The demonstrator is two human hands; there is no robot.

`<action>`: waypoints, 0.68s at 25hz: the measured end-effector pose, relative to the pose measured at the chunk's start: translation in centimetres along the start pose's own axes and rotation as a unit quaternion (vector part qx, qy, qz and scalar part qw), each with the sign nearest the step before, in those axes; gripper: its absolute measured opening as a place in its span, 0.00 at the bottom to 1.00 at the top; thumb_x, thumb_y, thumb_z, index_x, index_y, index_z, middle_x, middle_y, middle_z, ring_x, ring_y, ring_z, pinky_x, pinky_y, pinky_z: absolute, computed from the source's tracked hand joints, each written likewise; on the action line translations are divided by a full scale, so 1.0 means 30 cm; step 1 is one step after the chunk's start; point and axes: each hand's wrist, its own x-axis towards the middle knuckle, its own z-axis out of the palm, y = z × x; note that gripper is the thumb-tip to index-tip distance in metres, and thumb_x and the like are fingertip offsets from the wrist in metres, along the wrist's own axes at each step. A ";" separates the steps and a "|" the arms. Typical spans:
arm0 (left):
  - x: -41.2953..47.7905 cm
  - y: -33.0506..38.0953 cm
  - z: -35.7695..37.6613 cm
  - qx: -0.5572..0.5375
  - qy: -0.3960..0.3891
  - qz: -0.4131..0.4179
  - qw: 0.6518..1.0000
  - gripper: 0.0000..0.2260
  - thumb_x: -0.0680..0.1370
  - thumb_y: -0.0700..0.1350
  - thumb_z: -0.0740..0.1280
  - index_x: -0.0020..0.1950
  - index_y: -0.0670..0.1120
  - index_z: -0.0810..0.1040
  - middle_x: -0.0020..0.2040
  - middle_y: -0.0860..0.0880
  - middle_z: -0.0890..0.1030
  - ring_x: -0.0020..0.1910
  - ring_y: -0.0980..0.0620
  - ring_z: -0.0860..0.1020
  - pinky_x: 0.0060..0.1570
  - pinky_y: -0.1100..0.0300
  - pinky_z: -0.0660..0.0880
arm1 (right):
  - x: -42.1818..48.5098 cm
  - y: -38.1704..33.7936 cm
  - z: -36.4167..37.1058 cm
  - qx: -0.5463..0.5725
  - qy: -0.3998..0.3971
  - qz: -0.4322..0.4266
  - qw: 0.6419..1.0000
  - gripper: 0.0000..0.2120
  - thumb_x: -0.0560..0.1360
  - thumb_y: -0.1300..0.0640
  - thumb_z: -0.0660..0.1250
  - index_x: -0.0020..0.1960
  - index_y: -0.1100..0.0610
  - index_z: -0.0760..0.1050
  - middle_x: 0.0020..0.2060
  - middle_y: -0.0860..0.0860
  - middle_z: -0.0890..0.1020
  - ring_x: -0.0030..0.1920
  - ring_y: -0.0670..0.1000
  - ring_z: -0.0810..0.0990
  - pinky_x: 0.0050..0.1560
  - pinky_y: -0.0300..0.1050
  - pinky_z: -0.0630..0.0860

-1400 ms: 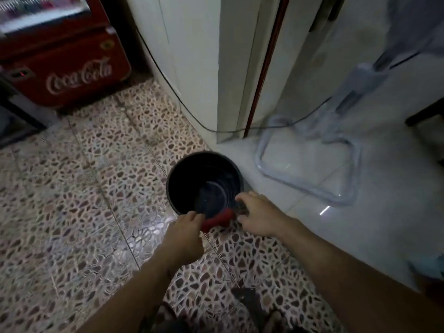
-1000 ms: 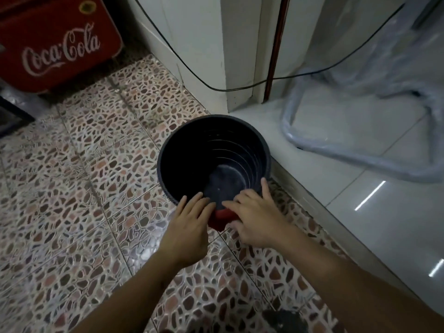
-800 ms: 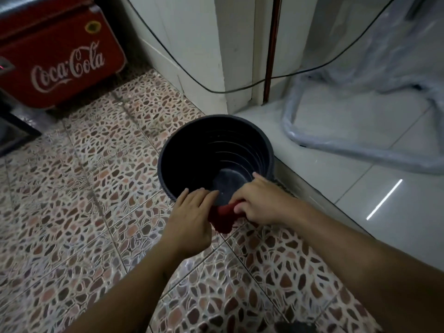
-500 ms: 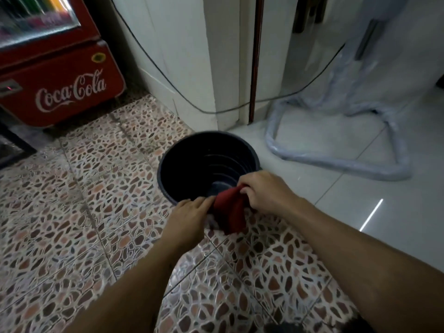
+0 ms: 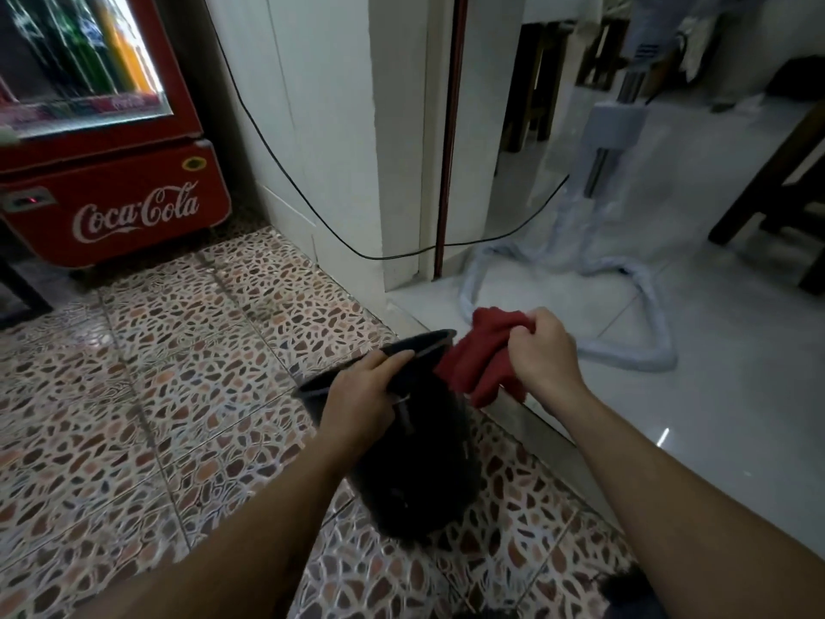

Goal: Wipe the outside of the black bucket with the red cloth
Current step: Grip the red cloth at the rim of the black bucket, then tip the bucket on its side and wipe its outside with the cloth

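Note:
The black bucket [image 5: 424,462] is off the floor and tipped away from me, its outer wall and base facing the camera. My left hand [image 5: 361,402] grips its near rim by the handle mount. My right hand [image 5: 542,352] is closed on the bunched red cloth [image 5: 480,352], held beside the bucket's upper right rim; the cloth hangs against the rim's edge. The bucket's inside is hidden from this angle.
A red Coca-Cola cooler [image 5: 111,172] stands at the back left. A white wall corner [image 5: 357,127] with a black cable [image 5: 312,207] is ahead. A plastic-wrapped fan stand [image 5: 616,279] sits on the white tiles at right, past a raised step [image 5: 535,422]. Dark furniture legs [image 5: 759,185] are at far right.
The bucket has been lifted from the floor and tilted away. My right hand pulled the red cloth up and to the right of the rim. The camera view rose.

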 end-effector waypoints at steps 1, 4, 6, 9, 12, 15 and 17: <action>-0.026 0.015 -0.001 -0.029 0.011 -0.034 0.999 0.28 0.70 0.38 0.69 0.70 0.52 0.75 0.52 0.50 0.79 0.46 0.44 0.78 0.42 0.51 0.76 | -0.018 -0.006 0.001 -0.001 -0.017 0.010 1.000 0.08 0.77 0.59 0.55 0.50 0.55 0.73 0.43 0.53 0.81 0.42 0.49 0.79 0.38 0.46 0.74; -0.126 0.043 0.023 -0.129 0.041 -0.139 0.981 0.28 0.72 0.32 0.66 0.69 0.56 0.76 0.51 0.55 0.77 0.49 0.51 0.76 0.45 0.58 0.71 | -0.061 0.004 0.027 -0.072 -0.088 -0.004 0.993 0.11 0.77 0.56 0.55 0.55 0.53 0.72 0.46 0.53 0.83 0.44 0.52 0.83 0.46 0.51 0.80; -0.189 0.033 0.032 -0.236 0.033 -0.222 0.945 0.29 0.73 0.31 0.62 0.66 0.59 0.77 0.53 0.56 0.78 0.51 0.53 0.76 0.46 0.60 0.72 | -0.101 0.018 0.060 -0.169 -0.146 -0.036 0.974 0.08 0.78 0.56 0.55 0.55 0.53 0.70 0.48 0.53 0.81 0.45 0.53 0.80 0.46 0.51 0.77; -0.240 -0.012 0.010 -0.326 0.019 -0.328 0.886 0.24 0.75 0.33 0.62 0.62 0.58 0.79 0.50 0.53 0.82 0.42 0.56 0.81 0.38 0.62 0.75 | -0.179 0.056 0.159 -0.196 -0.285 -0.066 0.936 0.07 0.76 0.50 0.62 0.53 0.51 0.70 0.51 0.53 0.80 0.49 0.55 0.78 0.50 0.51 0.75; -0.243 -0.038 -0.002 -0.309 0.027 -0.320 0.895 0.17 0.75 0.37 0.65 0.56 0.57 0.80 0.49 0.53 0.83 0.39 0.56 0.82 0.39 0.56 0.79 | -0.227 0.090 0.258 -0.235 -0.374 -0.084 0.893 0.22 0.70 0.38 0.64 0.60 0.47 0.71 0.60 0.52 0.78 0.61 0.56 0.75 0.62 0.54 0.73; -0.220 -0.079 0.013 -0.209 0.014 -0.242 0.947 0.16 0.75 0.41 0.65 0.61 0.55 0.77 0.61 0.53 0.79 0.50 0.57 0.80 0.51 0.54 0.78 | -0.211 0.141 0.316 -0.292 -0.338 -0.111 0.888 0.30 0.76 0.39 0.58 0.77 0.44 0.61 0.78 0.53 0.61 0.77 0.60 0.55 0.76 0.60 0.57; -0.185 -0.112 0.024 -0.160 -0.015 -0.188 0.969 0.24 0.74 0.44 0.62 0.71 0.53 0.73 0.72 0.55 0.72 0.64 0.54 0.75 0.63 0.52 0.72 | -0.220 0.191 0.358 -0.301 -0.339 -0.102 0.885 0.31 0.82 0.43 0.53 0.82 0.47 0.49 0.83 0.53 0.47 0.81 0.57 0.43 0.79 0.60 0.47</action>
